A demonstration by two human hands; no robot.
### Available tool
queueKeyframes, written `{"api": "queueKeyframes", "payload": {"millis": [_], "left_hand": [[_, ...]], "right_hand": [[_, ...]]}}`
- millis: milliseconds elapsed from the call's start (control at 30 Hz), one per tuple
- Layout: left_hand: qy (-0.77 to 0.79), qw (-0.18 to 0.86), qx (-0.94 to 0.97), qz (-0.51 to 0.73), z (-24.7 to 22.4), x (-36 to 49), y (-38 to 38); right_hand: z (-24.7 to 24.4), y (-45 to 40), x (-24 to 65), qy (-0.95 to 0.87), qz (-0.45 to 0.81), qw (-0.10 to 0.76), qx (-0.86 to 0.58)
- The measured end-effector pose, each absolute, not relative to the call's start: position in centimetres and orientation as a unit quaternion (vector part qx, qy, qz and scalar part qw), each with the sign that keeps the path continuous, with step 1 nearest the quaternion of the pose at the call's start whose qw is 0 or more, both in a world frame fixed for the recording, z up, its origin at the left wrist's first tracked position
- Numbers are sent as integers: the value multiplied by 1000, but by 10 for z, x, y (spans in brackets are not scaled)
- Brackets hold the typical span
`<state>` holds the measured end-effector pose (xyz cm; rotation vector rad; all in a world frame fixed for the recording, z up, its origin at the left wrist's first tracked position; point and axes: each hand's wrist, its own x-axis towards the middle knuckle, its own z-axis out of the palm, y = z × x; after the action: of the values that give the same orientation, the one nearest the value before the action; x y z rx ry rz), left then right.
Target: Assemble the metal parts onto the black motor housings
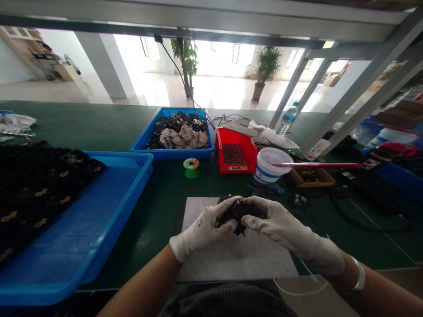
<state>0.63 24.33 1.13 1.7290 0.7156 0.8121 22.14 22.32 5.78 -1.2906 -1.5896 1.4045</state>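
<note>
Both hands wear white gloves and meet over a pale grey board point(244, 259) at the bench's front edge. Between them is a black moulded part point(238, 219), its exact kind unclear. My left hand point(209, 226) closes on its left side, thumb across the front. From the right, my right hand point(277, 220) grips the same part with thumb and fingers. The gloves cover much of it. Just behind the hands lie another dark piece point(226, 198) and some dark blue scraps point(264, 190). To the right sits a black piece with light round spots point(300, 201).
At left, a large blue tray point(99, 229) carries stacked black parts. Farther back stand a blue bin point(139, 143) of black pieces, a green solder spool point(191, 168), a red bin point(236, 154), a white tub point(269, 165) and a small cardboard box point(313, 178). Metal posts point(346, 97) rise at right.
</note>
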Motion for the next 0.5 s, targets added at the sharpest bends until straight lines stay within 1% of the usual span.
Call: {"api": "queueKeyframes", "payload": {"millis": [200,333,500], "left_hand": [[335,538,699,332,5,10,247],[343,550,658,384,5,15,245],[393,580,572,428,25,14,228]], "right_hand": [[34,216,209,-542,529,392,-522],[21,202,199,-518,484,432,-558],[24,185,215,-559,429,435,-561]]}}
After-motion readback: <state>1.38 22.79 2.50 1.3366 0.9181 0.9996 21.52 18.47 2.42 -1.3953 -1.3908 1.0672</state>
